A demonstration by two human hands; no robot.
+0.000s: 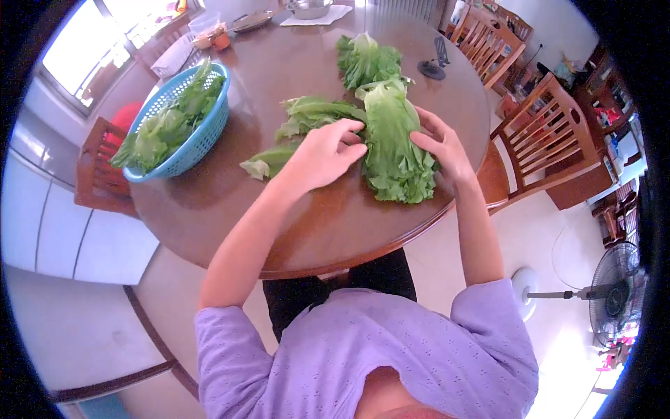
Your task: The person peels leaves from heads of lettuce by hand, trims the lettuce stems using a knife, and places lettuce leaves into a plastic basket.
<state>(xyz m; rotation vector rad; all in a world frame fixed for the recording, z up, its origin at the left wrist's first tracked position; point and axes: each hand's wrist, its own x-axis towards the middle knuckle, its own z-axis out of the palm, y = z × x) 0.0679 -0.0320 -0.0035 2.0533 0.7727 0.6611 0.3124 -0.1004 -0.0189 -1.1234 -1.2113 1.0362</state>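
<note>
A long green head of lettuce [396, 143] lies on the round brown table in front of me, its leafy end toward me. My left hand [331, 150] is at its left edge, with the fingers curled and the thumb and fingertips against the leaves. On the other side, my right hand [444, 145] grips the right edge, thumb on the upper leaves. Loose lettuce leaves [314, 115] lie left of the head, partly behind my left hand. Another head of lettuce [368, 61] rests just beyond the first.
A blue perforated basket [218, 115] with lettuce leaves stands at the table's left. At the far side are a metal bowl [309, 8] and a plate [252, 21]. A black stand [433, 68] is at the right. Wooden chairs [548, 133] and a fan [614, 297] are off the table.
</note>
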